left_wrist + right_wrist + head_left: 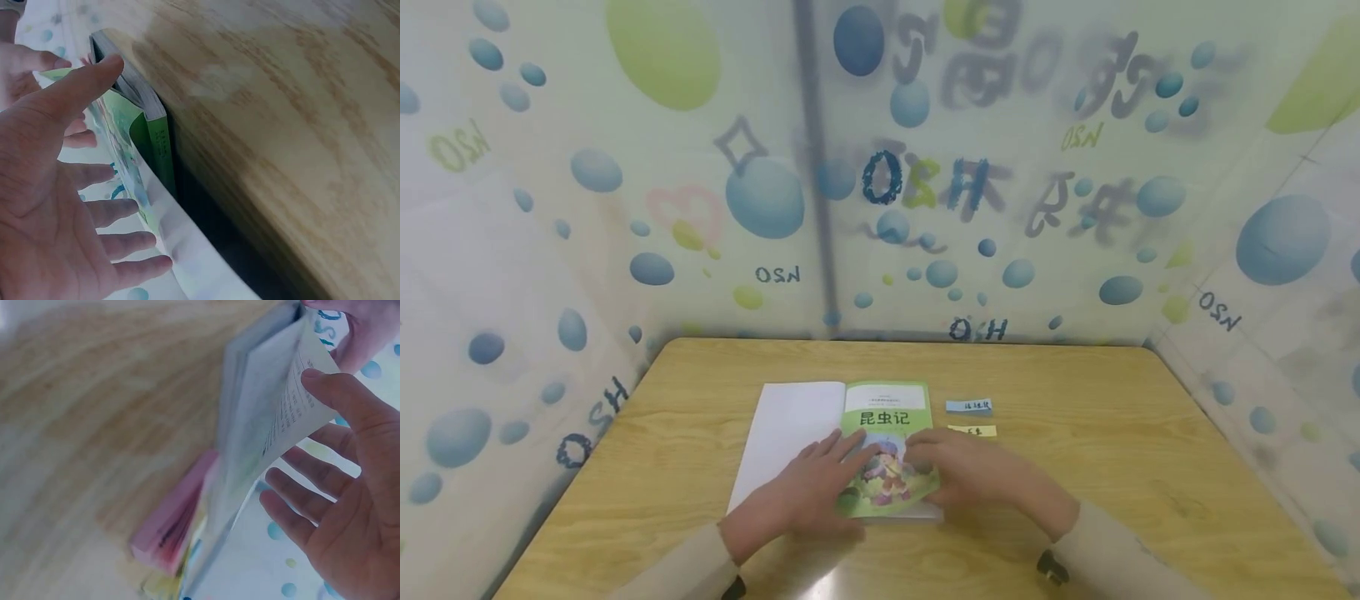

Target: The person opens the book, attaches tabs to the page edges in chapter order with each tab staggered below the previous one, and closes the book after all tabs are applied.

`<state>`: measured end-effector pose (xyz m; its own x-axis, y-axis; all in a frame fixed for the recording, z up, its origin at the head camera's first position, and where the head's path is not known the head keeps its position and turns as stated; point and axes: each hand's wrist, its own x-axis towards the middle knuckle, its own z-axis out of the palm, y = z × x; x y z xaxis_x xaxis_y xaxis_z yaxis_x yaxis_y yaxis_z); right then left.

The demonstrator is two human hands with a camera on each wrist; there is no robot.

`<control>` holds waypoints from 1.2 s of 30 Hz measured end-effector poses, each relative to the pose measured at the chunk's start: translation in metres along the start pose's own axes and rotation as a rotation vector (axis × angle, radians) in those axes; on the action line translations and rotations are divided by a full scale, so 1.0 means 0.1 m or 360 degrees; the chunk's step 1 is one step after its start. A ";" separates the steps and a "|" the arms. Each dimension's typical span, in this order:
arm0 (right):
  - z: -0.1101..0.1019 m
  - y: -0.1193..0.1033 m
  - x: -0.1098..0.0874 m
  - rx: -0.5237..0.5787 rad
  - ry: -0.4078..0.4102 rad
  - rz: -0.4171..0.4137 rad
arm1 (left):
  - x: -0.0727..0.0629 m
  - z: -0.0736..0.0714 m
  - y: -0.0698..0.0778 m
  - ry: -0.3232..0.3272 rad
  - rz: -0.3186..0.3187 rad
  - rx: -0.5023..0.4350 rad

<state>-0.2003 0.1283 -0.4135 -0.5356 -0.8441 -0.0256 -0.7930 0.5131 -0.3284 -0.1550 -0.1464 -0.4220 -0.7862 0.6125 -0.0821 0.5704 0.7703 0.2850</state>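
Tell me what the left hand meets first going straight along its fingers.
Probably the green illustrated page; in the head view the left hand points forward and right towards it. Depth unclear; may already touch.

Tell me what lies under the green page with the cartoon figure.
Under the green page, pale paper shows at the lower right corner. In the head view, the rest is covered.
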 end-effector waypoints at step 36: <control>-0.21 0.19 -0.41 0.0097 0.0141 0.0302 | -0.28 -0.37 -0.24 0.0308 -0.0141 -0.0018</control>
<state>-0.1995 0.1763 -0.3987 -0.6989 -0.7151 -0.0104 -0.6581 0.6488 -0.3820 -0.1553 -0.1882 -0.3912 -0.8647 0.4962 0.0772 0.4952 0.8169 0.2957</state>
